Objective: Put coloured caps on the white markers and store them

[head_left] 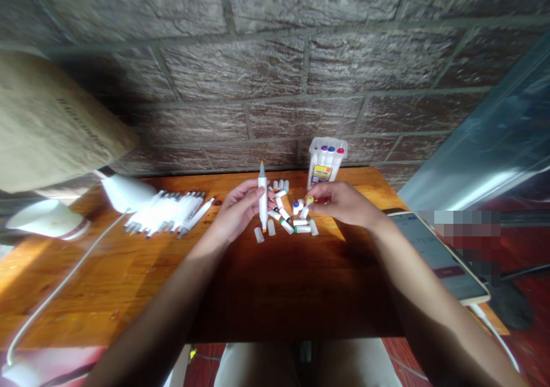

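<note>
Wooden surface (pixel 301 295) under it all, tablet (pixel 433 255) by the right forearm, pile of white markers (pixel 167 210) left of the left hand (pixel 243 210), clear marker case (pixel 327 161) just beyond the right hand (pixel 341 202). Left's gripping an uncapped marker (pixel 263 201), nib up — loose caps (pixel 302 229) between the hands, right's pinching a yellow-topped cap (pixel 310 200).

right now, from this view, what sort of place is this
Probably a desk or craft spot, perhaps at home: a wooden table against a brick-patterned wall, with many markers laid out on it.
</note>
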The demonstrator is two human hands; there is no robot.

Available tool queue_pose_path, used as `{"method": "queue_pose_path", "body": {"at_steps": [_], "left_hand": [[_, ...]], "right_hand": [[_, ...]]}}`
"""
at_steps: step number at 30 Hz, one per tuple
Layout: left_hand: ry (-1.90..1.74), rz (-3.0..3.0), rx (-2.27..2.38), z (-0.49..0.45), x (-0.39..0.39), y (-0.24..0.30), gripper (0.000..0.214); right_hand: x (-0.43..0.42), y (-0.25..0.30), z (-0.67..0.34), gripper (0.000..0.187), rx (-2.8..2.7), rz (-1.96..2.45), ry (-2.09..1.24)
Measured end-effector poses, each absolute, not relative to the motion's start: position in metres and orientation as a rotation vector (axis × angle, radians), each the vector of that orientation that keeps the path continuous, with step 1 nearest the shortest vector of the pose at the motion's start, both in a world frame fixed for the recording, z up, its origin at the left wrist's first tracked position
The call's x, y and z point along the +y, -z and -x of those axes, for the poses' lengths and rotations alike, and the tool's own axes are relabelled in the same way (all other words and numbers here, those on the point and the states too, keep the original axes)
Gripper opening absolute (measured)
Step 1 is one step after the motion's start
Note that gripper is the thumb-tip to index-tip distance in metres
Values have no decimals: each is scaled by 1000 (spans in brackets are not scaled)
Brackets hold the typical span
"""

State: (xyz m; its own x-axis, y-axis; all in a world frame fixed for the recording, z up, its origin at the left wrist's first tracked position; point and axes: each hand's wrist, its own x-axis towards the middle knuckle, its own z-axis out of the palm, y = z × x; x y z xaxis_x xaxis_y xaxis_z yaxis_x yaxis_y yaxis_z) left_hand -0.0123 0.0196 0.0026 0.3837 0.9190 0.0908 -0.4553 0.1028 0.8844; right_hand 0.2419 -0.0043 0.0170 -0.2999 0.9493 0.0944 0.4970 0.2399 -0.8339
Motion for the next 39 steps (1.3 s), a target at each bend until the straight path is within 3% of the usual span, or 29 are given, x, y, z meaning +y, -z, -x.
{"method": "queue_pose_path", "body": {"at_steps": [5,12,15,21,25,30,34,39], "left_hand": [[-1131,-997,557,15,23,-2,25],[-1145,-1017,565,30,34,5,32],[-1163,-980,571,35,39,9,35],[-1188,-905,543,31,42,13,33],[-1183,-849,557,32,42,13,35],[-1190,-821,519,31,41,14,38],[-1176,-814,480,26,38,15,42],[-1185,-802,492,26,37,16,39]], "right_hand": [[-3,-16,-251,16,-1958,1528,-808],[-18,-22,-224,21,-2043,1114,-1245],[-28,-20,-199,12,-2341,1059,-1155],[-32,-6,-179,12,-2447,1069,-1016],[-25,-4,-190,27,-2465,1042,-1052],[-21,-2,-189,21,-2401,1191,-626],[-24,4,-164,30,-2440,1419,-266],[-25,5,-148,30,-2446,1573,-174]]}}
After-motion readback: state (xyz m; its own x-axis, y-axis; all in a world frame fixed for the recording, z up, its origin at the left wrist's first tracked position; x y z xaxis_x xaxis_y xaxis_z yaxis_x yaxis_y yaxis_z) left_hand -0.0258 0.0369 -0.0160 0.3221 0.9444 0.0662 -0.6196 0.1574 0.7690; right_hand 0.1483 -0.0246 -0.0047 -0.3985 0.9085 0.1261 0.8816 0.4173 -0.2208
